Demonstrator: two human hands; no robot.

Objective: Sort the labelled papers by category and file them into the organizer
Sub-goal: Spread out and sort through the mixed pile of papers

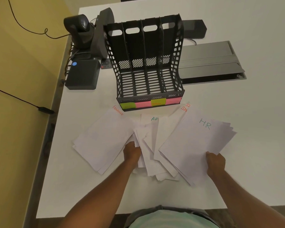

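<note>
Tabletop [237,112], white, fills most of the head view and carries everything else. Toward its far side stands the black organizer [146,63], a mesh-walled rack of four upright slots, all of them holding nothing, with coloured sticky labels [150,102] along its front lip (green, pink, yellow, pink; the writing on them is too blurred to read). To the right of the organizer lies a grey cable hatch [211,63] set into the surface, its lid raised. To the left sit a black camera unit [84,30] on a stand and a black box [84,74] with a blue dot on top, and a small remote [106,63] lies between the box and the organizer. Just in front of the organizer the papers [155,145] are fanned across the surface in loose overlapping stacks: a stack marked FINANCE [104,137] at the left, a sheet starting AD [150,120] in the middle, sheets with red lettering starting SP [183,110] behind, and a stack marked HR [196,142] at the right. The left hand [132,153] has its grip on the near edge of the middle sheets, fingers tucked among them. The right hand [215,162] grips the near right corner of the HR stack, thumb on top.
</note>
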